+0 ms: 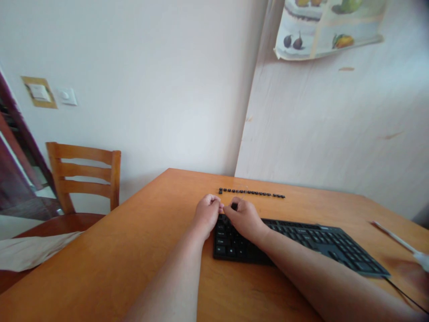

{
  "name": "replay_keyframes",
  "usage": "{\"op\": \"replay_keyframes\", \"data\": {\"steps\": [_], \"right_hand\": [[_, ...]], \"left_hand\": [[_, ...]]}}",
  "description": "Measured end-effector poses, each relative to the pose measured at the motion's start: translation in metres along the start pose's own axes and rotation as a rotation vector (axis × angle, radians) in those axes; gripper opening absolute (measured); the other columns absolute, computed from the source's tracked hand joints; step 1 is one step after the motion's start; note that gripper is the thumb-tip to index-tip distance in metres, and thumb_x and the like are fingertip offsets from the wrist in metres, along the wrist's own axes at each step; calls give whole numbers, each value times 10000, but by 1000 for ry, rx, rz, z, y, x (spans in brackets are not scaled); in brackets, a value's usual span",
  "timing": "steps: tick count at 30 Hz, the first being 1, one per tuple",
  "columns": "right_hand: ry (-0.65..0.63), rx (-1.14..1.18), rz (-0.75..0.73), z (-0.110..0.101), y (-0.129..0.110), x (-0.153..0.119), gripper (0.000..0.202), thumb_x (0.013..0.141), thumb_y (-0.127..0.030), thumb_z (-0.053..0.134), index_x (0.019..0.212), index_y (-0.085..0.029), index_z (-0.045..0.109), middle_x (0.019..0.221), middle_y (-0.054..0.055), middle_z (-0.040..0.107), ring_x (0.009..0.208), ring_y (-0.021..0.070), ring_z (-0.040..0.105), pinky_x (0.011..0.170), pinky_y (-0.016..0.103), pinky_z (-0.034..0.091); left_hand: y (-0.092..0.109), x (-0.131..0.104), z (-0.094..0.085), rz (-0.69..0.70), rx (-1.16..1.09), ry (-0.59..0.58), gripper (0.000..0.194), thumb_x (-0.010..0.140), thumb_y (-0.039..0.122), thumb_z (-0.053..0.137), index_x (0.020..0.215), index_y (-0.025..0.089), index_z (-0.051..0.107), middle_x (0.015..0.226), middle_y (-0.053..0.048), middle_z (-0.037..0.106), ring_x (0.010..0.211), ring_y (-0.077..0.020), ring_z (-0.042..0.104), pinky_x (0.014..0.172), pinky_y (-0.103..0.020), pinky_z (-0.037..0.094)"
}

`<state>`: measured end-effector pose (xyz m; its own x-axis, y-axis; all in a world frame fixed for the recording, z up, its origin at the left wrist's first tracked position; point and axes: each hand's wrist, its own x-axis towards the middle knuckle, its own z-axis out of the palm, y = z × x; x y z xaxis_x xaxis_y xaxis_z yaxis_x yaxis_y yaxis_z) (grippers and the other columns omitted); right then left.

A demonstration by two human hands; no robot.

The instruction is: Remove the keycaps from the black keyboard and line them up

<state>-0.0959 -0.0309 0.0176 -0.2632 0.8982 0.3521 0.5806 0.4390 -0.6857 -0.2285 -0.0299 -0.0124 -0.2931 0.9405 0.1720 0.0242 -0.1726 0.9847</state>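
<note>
A black keyboard [303, 238] lies on the wooden table, turned slightly. My right hand [244, 218] is over its upper left corner, with fingers curled round a small black piece [234, 206] too small to name for certain. Just left of it, by the keyboard's corner, my left hand [207, 213] is closed with thumb and fingertips together; whatever they pinch, if anything, is hidden. The two hands' fingertips nearly meet. Beyond them runs a line of small black keycaps [256, 192], with a second one below its left end. My right hand and forearm cover part of the keys.
The keyboard's cable [404, 293] trails off to the right. A thin white stick-like thing [395, 236] lies near the table's right side. A wooden chair [83, 174] stands to the left, a pale cloth [36, 250] over its seat. Walls rise behind the table [150, 250].
</note>
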Motion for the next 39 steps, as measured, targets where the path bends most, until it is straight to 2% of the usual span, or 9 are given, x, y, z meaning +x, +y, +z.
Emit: {"op": "replay_keyframes", "data": {"steps": [7, 13, 18, 24, 29, 33, 36, 39], "right_hand": [[32, 46, 11, 3, 3, -3, 261, 783, -378, 544, 601, -195, 504, 518, -28, 508, 521, 119, 465, 508, 250, 307], [62, 126, 37, 4, 10, 1, 219, 761, -325, 530, 587, -198, 492, 509, -32, 492, 512, 120, 458, 499, 249, 310], [96, 260, 75, 2, 13, 3, 196, 763, -323, 519, 610, -202, 497, 501, -35, 493, 490, 122, 451, 489, 251, 323], [169, 420, 88, -3, 10, 9, 223, 788, -398, 538, 681, -203, 525, 523, -18, 541, 502, 140, 491, 511, 258, 372], [239, 457, 72, -10, 9, 12, 256, 812, -429, 541, 684, -211, 504, 523, -19, 528, 489, 134, 473, 494, 254, 358], [219, 498, 80, -8, 10, 12, 268, 814, -455, 557, 721, -211, 498, 537, -21, 538, 482, 127, 461, 484, 251, 356], [191, 521, 71, -7, 10, 12, 285, 814, -472, 568, 733, -208, 500, 545, -21, 546, 479, 122, 460, 490, 252, 367], [182, 583, 67, -8, 6, 12, 304, 809, -490, 586, 757, -200, 511, 562, -19, 551, 478, 115, 464, 488, 248, 379]], "left_hand": [[5, -3, 1, 29, 114, -13, 60, 739, 192, 567, 696, 204, 607, 665, -12, 658, 644, -163, 588, 618, -252, 395], [-2, 0, 0, 62, 152, -39, 66, 753, 212, 561, 706, 208, 607, 692, -18, 662, 662, -163, 586, 626, -250, 386], [-4, -1, 0, 32, 100, -48, 67, 761, 247, 564, 731, 209, 611, 715, -27, 676, 655, -163, 597, 647, -261, 411], [10, -2, 0, 51, 82, -32, 101, 728, 223, 593, 810, 198, 647, 754, -31, 690, 717, -176, 626, 677, -272, 439], [22, -9, 3, 69, 33, -117, 131, 730, 206, 582, 830, 176, 662, 768, -39, 688, 717, -164, 615, 688, -272, 453], [25, -12, 5, 60, -42, -182, 147, 718, 251, 641, 830, 158, 660, 788, -50, 688, 732, -157, 608, 700, -267, 450], [24, -11, 5, 41, -71, -168, 194, 698, 271, 681, 847, 150, 652, 784, -48, 680, 723, -149, 596, 696, -264, 444], [23, -10, 4, 9, -104, -150, 225, 678, 221, 683, 885, 149, 636, 765, -37, 671, 708, -145, 597, 695, -264, 441]]}}
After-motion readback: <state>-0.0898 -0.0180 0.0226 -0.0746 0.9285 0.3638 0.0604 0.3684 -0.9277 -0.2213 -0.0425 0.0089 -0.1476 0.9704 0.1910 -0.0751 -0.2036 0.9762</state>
